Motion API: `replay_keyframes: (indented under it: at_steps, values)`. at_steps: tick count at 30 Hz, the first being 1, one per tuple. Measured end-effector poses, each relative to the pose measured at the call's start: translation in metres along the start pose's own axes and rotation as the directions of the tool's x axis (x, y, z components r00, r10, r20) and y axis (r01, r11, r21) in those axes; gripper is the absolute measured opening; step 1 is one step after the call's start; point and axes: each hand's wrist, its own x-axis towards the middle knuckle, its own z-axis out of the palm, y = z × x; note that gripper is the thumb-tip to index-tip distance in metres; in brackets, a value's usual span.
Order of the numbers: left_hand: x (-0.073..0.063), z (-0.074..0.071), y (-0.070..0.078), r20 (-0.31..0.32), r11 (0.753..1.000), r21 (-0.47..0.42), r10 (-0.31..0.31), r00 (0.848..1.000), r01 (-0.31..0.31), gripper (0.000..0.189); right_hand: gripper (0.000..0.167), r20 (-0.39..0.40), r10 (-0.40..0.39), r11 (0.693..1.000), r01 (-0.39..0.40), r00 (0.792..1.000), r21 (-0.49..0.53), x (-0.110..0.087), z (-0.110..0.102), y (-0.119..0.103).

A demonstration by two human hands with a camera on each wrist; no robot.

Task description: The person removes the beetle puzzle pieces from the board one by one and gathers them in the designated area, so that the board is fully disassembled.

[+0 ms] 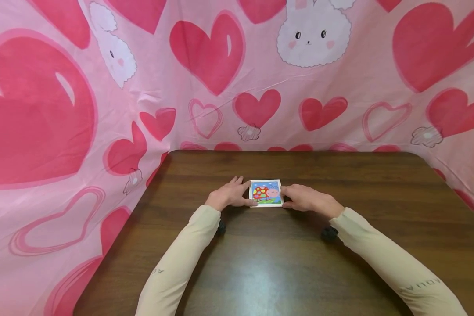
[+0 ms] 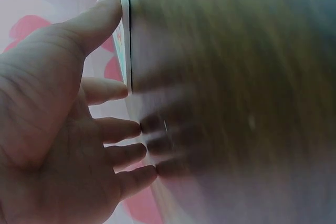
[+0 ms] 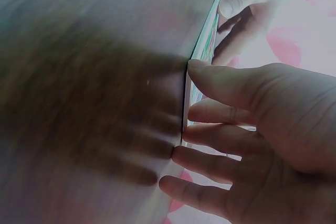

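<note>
A flat, white-edged picture board [image 1: 266,193] with a cartoon ladybug on a blue ground lies on the brown wooden table. My left hand [image 1: 234,193] rests at its left side; the thumb touches the near left corner area, and the other fingers lie nearly straight. In the left wrist view, those fingers [image 2: 116,130] reach down to the tabletop. At the board's right side is my right hand [image 1: 303,197], thumb at the near corner and fingers along the edge. The right wrist view shows its thumb [image 3: 223,82] touching the board's thin pale edge, with the fingers loosely extended.
The wooden table [image 1: 256,259] spreads on all sides of the board. Behind it and to the left hangs a pink cloth [image 1: 158,66] printed with hearts and rabbits. A dark object sits under each wrist, the right one [image 1: 329,233] showing more.
</note>
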Motion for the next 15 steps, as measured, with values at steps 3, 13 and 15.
replay_keyframes:
  at_steps: [3,13,15]
  values:
    - [0.001,0.0,0.004,-0.002,1.0,0.003,0.013,1.0,-0.013,0.093,0.025,-0.012,-0.004,1.0,0.004,1.0,0.0,-0.005,0.0,0.002]
    - [0.002,0.004,0.014,0.01,0.998,0.041,0.039,0.999,-0.039,0.093,0.028,0.01,0.026,1.0,-0.026,1.0,0.002,-0.015,-0.002,0.003]
    - [0.002,0.003,0.016,0.007,0.998,0.041,0.04,0.999,-0.04,0.093,0.028,0.006,0.026,1.0,-0.026,1.0,0.0,-0.016,-0.002,0.003]
